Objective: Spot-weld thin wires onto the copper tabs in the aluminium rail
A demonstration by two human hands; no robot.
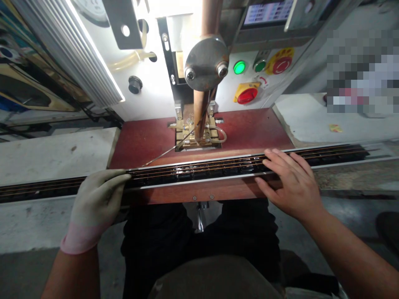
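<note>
Long metal rail (199,170) lies under flat, spread fingers (277,164) of both hands.

A white machine front (149,83) stands straight ahead, with 1 lit green button (239,67) and 2 red ones beside it. A red-brown work plate (249,131) lies at its foot, between pale grey bench tops (52,155). A bright strip light (93,54) slants down the left side. Grey floor (28,270) shows below.
</note>
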